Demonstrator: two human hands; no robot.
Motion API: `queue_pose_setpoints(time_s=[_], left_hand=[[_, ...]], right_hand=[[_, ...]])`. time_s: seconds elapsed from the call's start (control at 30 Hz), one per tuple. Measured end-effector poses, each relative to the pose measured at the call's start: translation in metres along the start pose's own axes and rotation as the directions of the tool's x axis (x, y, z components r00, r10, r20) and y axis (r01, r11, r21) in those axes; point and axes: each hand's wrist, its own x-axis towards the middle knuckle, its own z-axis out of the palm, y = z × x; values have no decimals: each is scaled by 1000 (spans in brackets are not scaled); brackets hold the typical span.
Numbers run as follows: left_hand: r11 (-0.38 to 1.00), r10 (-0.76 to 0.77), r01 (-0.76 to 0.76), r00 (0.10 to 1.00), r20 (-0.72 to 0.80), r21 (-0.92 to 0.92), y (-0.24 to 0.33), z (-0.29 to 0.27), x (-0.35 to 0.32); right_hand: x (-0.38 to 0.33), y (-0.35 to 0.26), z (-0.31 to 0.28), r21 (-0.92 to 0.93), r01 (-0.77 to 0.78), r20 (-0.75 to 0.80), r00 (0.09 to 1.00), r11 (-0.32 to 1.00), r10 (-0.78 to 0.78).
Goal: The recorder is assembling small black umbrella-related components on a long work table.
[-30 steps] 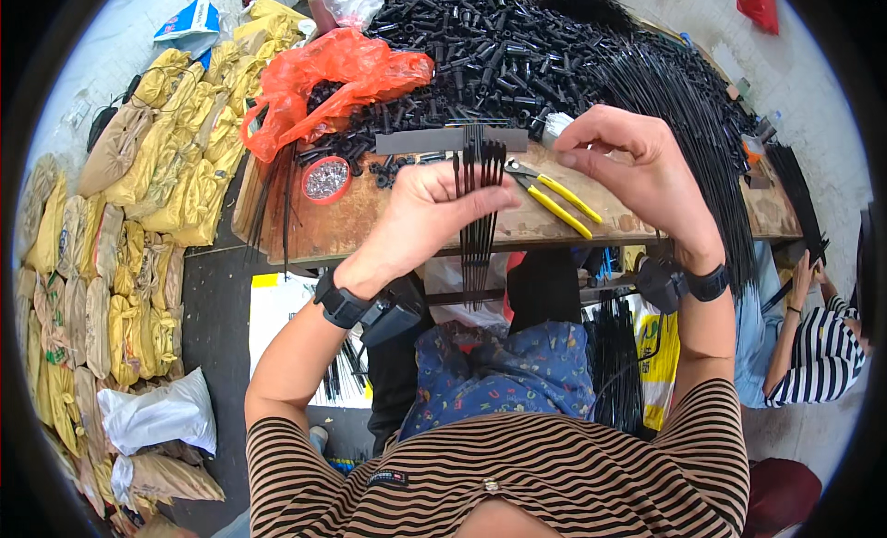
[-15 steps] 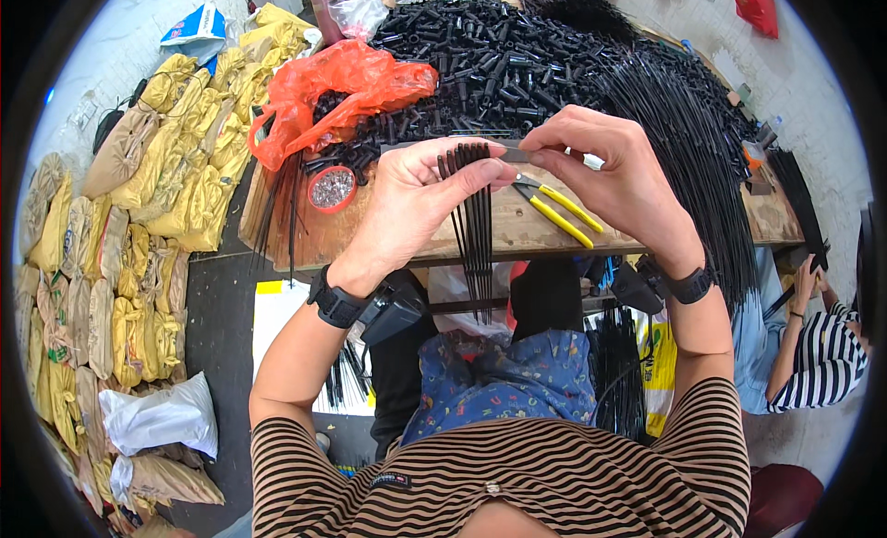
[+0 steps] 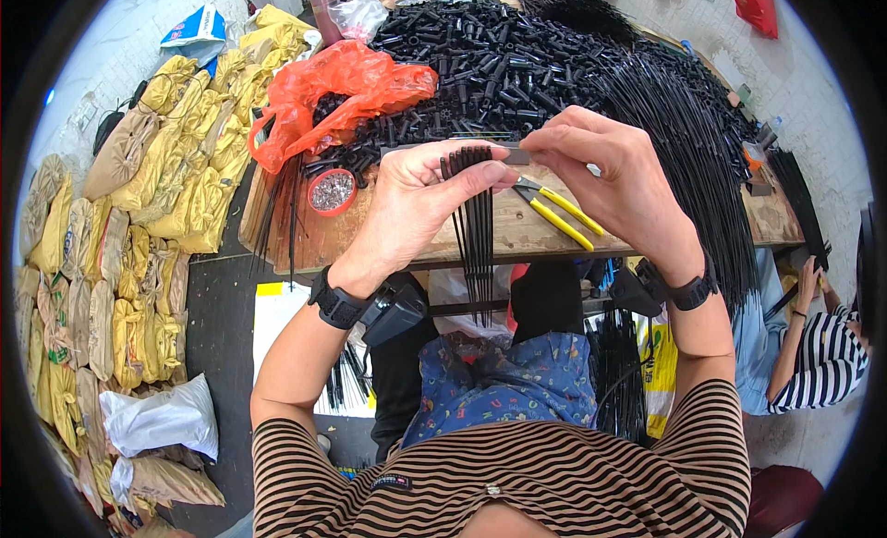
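Note:
My left hand [image 3: 416, 191] is closed, thumb pressing a row of several thin black rods [image 3: 476, 238] that hang down side by side past the table edge. Their thicker upper ends stick up above the thumb. Close to its fingertips, my right hand [image 3: 610, 164] pinches a small dark grey flat piece [image 3: 518, 156]; whether this touches the rods I cannot tell. Below the right hand lie pliers with yellow handles [image 3: 571, 226], their jaws partly behind my fingers. A round red dish [image 3: 352, 203] of small shiny metal bits sits left of my left hand.
Short black tubular parts [image 3: 490, 62] heap across the wooden table [image 3: 388, 233], with long black rods [image 3: 684, 159] at right. An orange-red plastic bag [image 3: 323, 80] lies at left. Yellow and tan sacks [image 3: 139, 251] line the left floor. Another person's arm [image 3: 795, 307] is at far right.
The right fingers have shifted slightly, and more of the small flat piece shows between the hands. My left hand keeps its hold on the rods, almost unmoved.

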Motion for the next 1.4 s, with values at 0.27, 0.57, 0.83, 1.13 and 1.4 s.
queue_pose_setpoints(time_s=[0.27,0.57,0.83,1.13,1.4], left_hand=[[999,-11,11,1000,-7,-43,-2,0,0],[999,-11,11,1000,-3,-41,-3,-1,1],[999,-13,12,1000,-4,-52,-4,-1,2],[1000,4,-4,1000,15,4,-3,0,4],[998,14,-16,999,31,58,-1,2,6]], right_hand=[[-1,2,2,12,1,-20,1000,1000,-1],[-3,2,4,14,0,-11,1000,1000,0],[-2,1,4,39,-24,-10,1000,999,24],[-1,1,1,-177,101,-32,994,979,-108],[4,-3,2,-218,144,-29,988,965,-154]])
